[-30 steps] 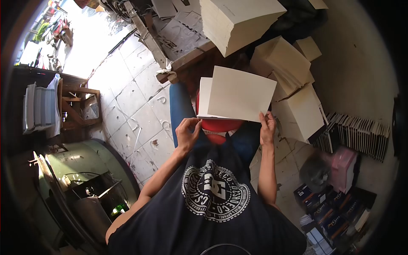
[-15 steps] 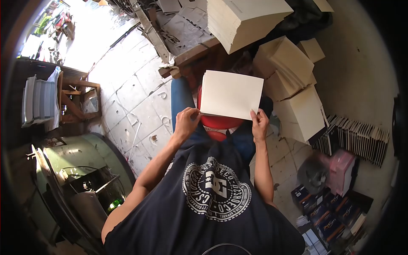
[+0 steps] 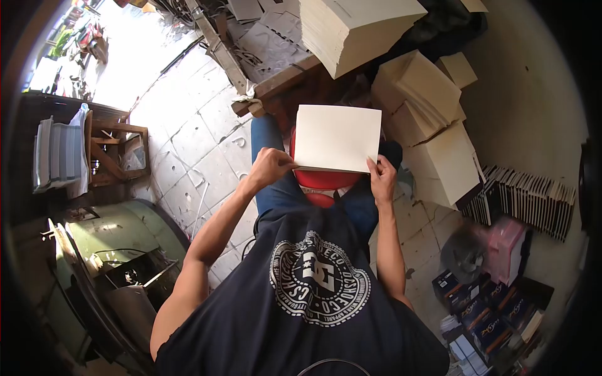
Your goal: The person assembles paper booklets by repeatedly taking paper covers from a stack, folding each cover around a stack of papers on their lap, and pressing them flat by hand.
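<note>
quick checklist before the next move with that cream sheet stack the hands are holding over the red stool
1. Left hand has a grip on the near left corner of the sheet stack: ok.
2. Right hand has a grip on the near right corner: ok.
3. Sheet edges squared up, no sheet sticking out: ok as far as the top shows; the underside is hidden.
4. Stack resting flat on the red stool: cannot tell, the sheets cover the seat.
5. Tall pile on the bench standing apart from the held stack: ok.
6. Leaning piles to the right apart from the held stack: ok.
</note>
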`<state>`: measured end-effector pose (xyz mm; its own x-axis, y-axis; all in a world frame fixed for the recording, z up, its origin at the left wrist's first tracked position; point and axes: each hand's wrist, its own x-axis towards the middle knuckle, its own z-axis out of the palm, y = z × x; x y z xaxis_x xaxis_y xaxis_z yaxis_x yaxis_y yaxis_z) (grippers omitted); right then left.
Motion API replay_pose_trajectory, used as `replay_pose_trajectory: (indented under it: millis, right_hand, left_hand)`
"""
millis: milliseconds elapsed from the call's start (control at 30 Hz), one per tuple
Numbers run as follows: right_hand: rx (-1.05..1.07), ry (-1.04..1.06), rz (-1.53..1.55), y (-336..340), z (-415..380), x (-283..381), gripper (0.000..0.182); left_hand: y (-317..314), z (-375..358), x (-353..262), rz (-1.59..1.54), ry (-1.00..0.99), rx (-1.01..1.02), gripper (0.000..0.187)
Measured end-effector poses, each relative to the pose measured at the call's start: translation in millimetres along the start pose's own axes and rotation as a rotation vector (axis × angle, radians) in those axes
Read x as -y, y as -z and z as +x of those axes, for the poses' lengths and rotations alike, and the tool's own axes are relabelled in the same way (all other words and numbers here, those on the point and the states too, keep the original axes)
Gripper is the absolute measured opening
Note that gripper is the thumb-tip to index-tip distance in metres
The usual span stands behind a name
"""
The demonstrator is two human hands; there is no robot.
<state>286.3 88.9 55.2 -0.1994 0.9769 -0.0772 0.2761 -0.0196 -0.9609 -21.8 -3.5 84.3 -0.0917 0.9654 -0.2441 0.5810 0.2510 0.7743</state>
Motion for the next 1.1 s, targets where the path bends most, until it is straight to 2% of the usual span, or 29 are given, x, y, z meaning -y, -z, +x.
replay_pose_trajectory:
  millis: [133,233,333,467,567,767,1100]
  right_hand:
    - [-0.012,0.032,0.009,-3,3,-6,0.019]
    - [-0.029,-0.006,0.024,-3,3,-8,0.020]
    - [-0.012,-0.083,-0.034,2,2,-1,0.023]
    - [-0.071,-0.071,-0.208,3,2,-13,0.028]
    - [-0.180,0.205,-0.379,6,5,-9,0.030]
    - [-0.181,0.176,-0.302,2,4,-16,0.031]
    - [-0.200,0.176,-0.292,1,3,-15,0.031]
  left_hand:
    - [-3,-1,-1,-0.070,0.023,-0.036,0.021]
    - [-9,-7,-16,-0.099,0.348,-0.056,0.026]
    - [-25,-8,6,-0.369,0.470,-0.072,0.031]
    - [-33,-11,13,-0.533,0.487,-0.107,0.034]
    - [-40,-10,18,-0.569,0.488,-0.145,0.035]
    - [-39,-10,20,-0.715,0.486,-0.134,0.032]
    - [-39,-11,17,-0.709,0.491,-0.149,0.030]
